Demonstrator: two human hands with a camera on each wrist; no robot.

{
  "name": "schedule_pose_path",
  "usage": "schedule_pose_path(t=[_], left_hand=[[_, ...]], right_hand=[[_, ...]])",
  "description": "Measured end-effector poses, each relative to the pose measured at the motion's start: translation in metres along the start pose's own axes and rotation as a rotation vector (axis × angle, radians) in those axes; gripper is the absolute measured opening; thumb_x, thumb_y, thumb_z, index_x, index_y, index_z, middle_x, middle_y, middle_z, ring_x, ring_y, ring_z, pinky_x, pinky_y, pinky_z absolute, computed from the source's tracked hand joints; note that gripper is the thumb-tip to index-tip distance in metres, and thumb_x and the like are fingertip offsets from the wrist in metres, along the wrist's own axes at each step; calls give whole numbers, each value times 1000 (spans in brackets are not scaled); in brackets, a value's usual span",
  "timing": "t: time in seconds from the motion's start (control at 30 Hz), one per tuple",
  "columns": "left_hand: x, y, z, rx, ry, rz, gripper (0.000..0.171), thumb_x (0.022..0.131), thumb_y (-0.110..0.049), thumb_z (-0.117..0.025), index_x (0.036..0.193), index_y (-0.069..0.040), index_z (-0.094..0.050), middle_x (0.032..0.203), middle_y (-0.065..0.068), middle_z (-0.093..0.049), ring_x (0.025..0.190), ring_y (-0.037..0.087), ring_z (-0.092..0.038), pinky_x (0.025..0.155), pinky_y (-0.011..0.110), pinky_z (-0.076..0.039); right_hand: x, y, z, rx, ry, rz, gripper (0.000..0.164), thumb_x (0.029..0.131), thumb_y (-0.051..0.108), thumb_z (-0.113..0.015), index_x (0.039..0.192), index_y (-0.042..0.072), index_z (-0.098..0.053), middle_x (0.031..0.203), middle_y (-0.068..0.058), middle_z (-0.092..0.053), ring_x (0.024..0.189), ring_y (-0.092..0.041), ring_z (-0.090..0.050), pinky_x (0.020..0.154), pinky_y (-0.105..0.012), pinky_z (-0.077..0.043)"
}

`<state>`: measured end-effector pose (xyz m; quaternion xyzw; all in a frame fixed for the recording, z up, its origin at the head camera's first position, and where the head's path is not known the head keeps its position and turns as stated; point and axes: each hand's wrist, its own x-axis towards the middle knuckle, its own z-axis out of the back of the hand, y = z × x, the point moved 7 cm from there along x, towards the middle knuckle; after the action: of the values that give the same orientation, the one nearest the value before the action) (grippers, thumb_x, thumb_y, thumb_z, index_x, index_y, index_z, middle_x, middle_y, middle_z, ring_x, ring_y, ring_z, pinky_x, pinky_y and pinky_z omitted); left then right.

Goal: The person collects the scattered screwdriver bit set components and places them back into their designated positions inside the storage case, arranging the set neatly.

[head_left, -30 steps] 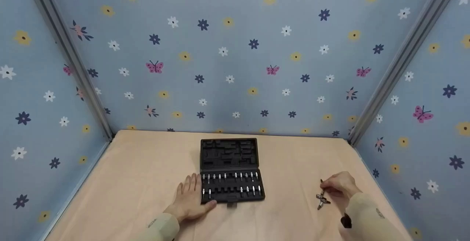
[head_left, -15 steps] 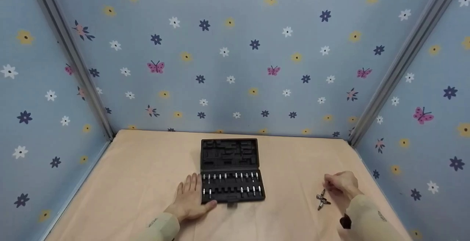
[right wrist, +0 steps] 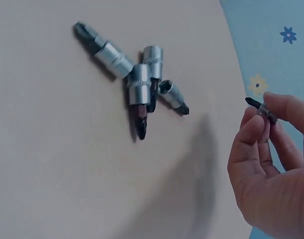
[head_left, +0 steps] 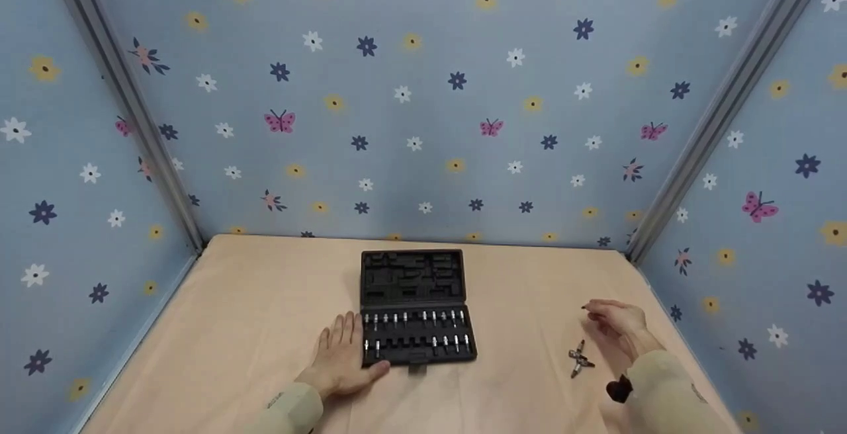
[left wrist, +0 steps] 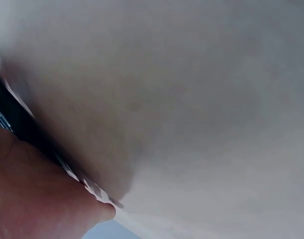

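The right hand (right wrist: 276, 179) pinches 1 bit (right wrist: 263, 110) above the pale table (head_left: 523, 302), near 4 bunched bits (right wrist: 139, 92); a light grip leaving the tip free should serve best. The left hand (head_left: 341, 358), fingers straight, lies against the case (head_left: 423, 357), well placed to steady it. Blue flowered walls (head_left: 430, 57) surround the table.

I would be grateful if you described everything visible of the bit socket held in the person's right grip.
The bit socket is small, with a dark, tapered tip and a short, shiny silver sleeve that looks like metal. The right grip pinches it by the sleeve, hiding part of it, while the tip sticks out, pointing up and left in the right wrist view. It appears clear of the tabletop, apart from the similar bit sockets. The tip's exact profile is too small to tell.
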<state>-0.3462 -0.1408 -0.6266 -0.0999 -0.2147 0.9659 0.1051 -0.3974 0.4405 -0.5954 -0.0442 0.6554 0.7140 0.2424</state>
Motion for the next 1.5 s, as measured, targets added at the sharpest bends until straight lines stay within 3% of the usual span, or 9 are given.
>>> schedule_pose_path(t=[0.23, 0.37, 0.67, 0.93, 1.23, 1.5], left_hand=[[2, 2, -3, 14, 15, 17, 130, 99, -80, -64, 175, 12, -12, 185, 39, -9, 175, 58, -10, 141, 75, -10], [2, 4, -5, 14, 26, 22, 130, 99, -81, -63, 175, 11, -12, 185, 38, -8, 175, 57, -9, 141, 74, -9], [0, 4, -5, -3, 17, 13, 129, 100, -80, -64, 175, 12, -13, 185, 39, -9, 175, 58, -9, 141, 74, -9], [-2, 2, -4, -2, 25, 8, 129, 101, -80, -62, 175, 12, -11, 185, 38, -8, 175, 59, -7, 141, 75, -8], [-1, 2, -2, 16, 17, 1, 130, 100, -81, -62, 175, 12, -12, 185, 39, -9, 175, 58, -9, 141, 74, -10], [0, 3, -1, 19, 21, 3, 130, 100, -83, -60, 175, 11, -11, 185, 38, -9, 175, 57, -9, 141, 73, -11]], right_hand=[[1, -4, -1, 122, 29, -71, 55, 111, 16, -73, 162, 3, -57, 102, 5, -81, 98, -9, -74, 90, -23, -65], [1, -4, -2, 117, 34, -63, 59, 114, 17, -69, 167, 2, -49, 101, 7, -82, 99, -7, -77, 93, -25, -66], [-1, 2, -8, 60, 72, -4, 53, 118, 15, -57, 168, 0, -48, 104, 8, -77, 100, -8, -76, 90, -25, -66], [-2, 6, -18, 41, 79, 4, 41, 109, 17, -77, 147, 2, -70, 104, 3, -85, 97, -10, -79, 89, -26, -65], [-10, 13, -43, -48, 158, 20, 55, 110, 21, -75, 159, 0, -60, 106, 6, -85, 104, -12, -81, 96, -31, -66], [-14, 22, -79, -71, 225, 96, 50, 108, 17, -78, 152, -3, -65, 107, 3, -85, 99, -11, -80, 88, -28, -66]])
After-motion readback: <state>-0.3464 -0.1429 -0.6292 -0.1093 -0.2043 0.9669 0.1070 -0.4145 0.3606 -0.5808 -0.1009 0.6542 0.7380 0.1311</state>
